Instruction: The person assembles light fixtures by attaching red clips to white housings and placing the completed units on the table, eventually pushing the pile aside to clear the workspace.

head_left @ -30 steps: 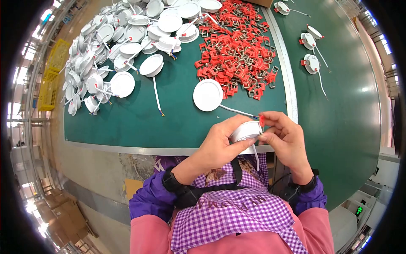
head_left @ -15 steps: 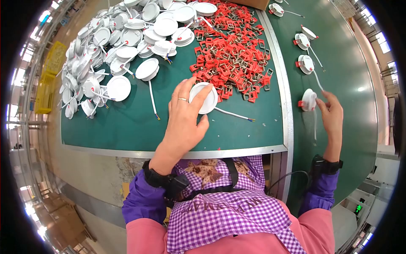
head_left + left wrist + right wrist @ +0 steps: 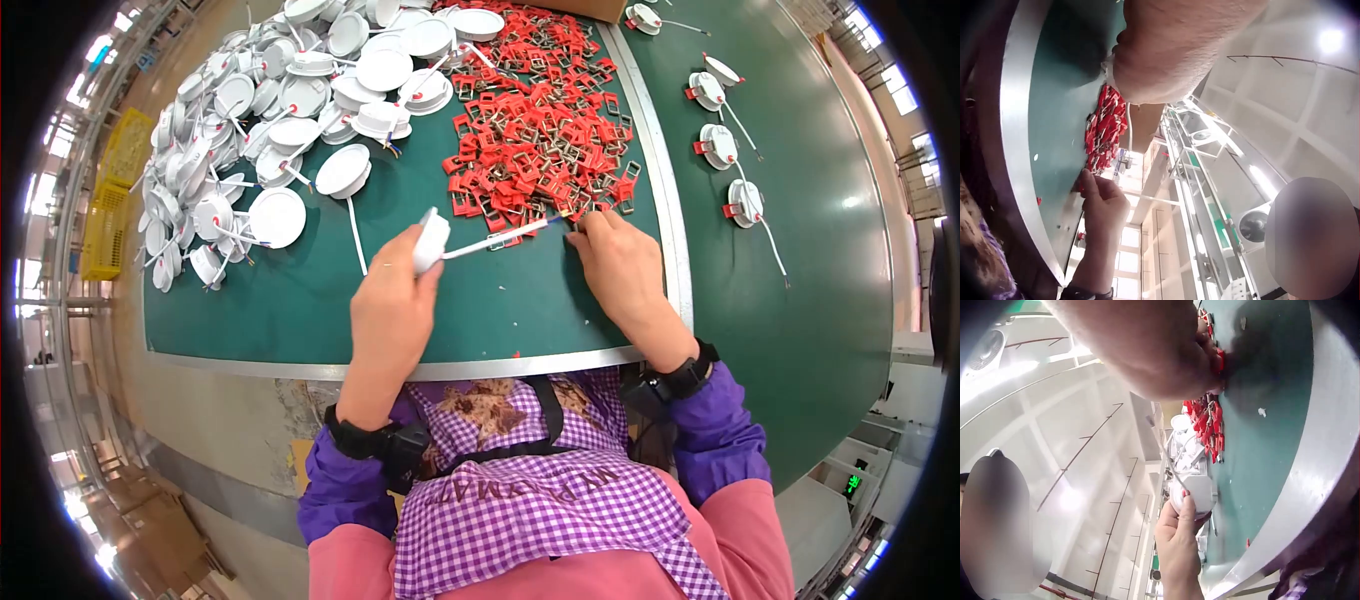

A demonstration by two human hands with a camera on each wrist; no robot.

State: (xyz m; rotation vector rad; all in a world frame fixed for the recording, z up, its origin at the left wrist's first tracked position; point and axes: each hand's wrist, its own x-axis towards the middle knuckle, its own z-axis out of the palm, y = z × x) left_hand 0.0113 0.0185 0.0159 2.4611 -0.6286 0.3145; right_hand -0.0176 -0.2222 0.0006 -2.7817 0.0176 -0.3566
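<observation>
My left hand [image 3: 390,310] grips a round white downlight [image 3: 432,243] by its rim, tilted on edge over the green table. Its white cable [image 3: 495,241] stretches right, with bare wire ends near my other hand. In the right wrist view the back of this downlight [image 3: 1200,492] shows, with a red spot where the cable leaves it. At the near edge of a heap of red clips [image 3: 540,150] is my right hand [image 3: 625,280], fingers bent down. Its fingertips pinch a red clip [image 3: 1220,360], mostly hidden by the hand.
A large pile of white downlights [image 3: 290,110] covers the table's back left, with one lone downlight [image 3: 343,171] before it. A metal edge strip [image 3: 655,150] divides off the right green surface [image 3: 820,330], where several downlights with red clips [image 3: 745,204] lie in a row.
A downlight held in both hands a second ago now lies on the right surface. The left hand has picked up another from the table; the right hand has come back left to the clips.
</observation>
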